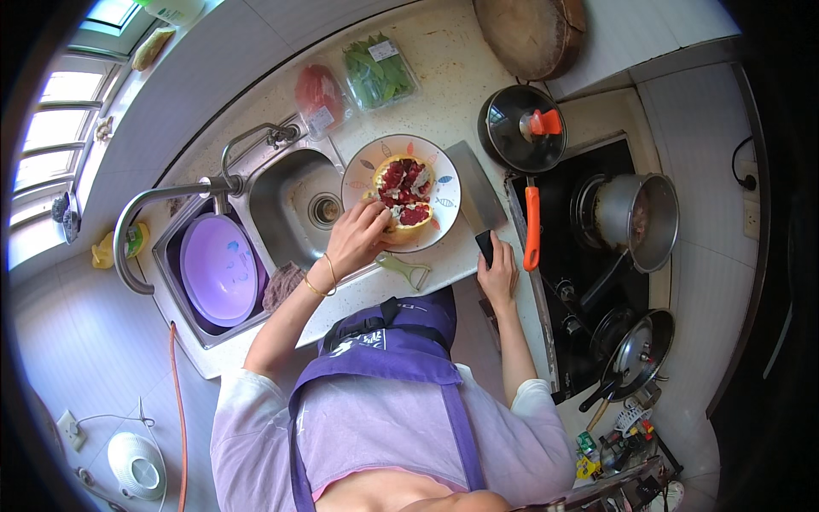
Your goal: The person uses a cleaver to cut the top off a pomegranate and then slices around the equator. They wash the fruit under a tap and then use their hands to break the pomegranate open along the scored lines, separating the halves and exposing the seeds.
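Observation:
A white plate point(358, 168) with a printed fish pattern carries an opened pomegranate point(402, 182), its red seeds and pale pith facing up. A smaller piece of pomegranate point(413, 216) sits by the larger part. My left hand point(361, 233) reaches over the plate's near left rim, fingers on the fruit; the fingertips are partly hidden. In my right hand point(499, 272) is the black handle of a cleaver point(477, 185). Its broad blade lies at the plate's right side, pointing away from me. Just below the plate is a green peeler point(406, 270) on the countertop.
Left is a double sink point(291, 198) with a purple basin point(217, 269) and a brown cloth point(283, 286). Packaged leafy greens point(377, 70) and wrapped red food point(318, 96) sit behind. A lidded pan point(523, 131) with an orange handle and a stove pot point(652, 221) stand right.

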The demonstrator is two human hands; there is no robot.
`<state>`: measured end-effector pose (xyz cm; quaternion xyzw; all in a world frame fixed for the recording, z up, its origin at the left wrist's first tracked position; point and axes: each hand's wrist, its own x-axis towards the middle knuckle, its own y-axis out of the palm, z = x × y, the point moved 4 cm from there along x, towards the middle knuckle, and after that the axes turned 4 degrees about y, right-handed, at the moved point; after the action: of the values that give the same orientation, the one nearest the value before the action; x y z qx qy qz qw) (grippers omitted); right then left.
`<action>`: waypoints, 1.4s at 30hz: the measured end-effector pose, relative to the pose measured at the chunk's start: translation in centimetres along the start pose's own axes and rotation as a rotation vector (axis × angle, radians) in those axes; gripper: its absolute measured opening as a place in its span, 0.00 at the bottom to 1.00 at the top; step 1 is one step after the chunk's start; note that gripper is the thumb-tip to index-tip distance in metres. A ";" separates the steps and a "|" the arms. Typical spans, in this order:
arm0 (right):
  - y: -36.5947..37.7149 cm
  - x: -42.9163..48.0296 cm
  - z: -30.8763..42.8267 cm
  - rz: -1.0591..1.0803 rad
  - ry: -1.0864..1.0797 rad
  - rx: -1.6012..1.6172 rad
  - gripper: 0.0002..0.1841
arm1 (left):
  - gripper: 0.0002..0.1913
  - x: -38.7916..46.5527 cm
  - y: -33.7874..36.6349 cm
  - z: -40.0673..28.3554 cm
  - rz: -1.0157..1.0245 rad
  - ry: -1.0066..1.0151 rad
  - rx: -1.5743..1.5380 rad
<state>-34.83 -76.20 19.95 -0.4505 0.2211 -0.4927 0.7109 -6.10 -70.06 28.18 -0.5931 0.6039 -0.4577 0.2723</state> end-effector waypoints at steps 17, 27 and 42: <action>1.0 0.2 -2.3 0.257 0.277 0.329 0.15 | 0.30 7.4 3.4 6.4 0.229 -0.474 -0.080; -1.6 -1.5 0.6 0.529 0.715 1.044 0.09 | 0.27 6.2 1.6 5.6 -0.038 -0.322 -0.359; -5.4 -4.2 7.4 0.373 0.596 0.995 0.10 | 0.28 5.0 -0.2 5.3 0.089 -0.421 -0.918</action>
<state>-33.70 -69.91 27.73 0.1395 0.2291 -0.5088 0.8180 -2.11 -76.04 27.15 -0.7047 0.6995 -0.0036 0.1188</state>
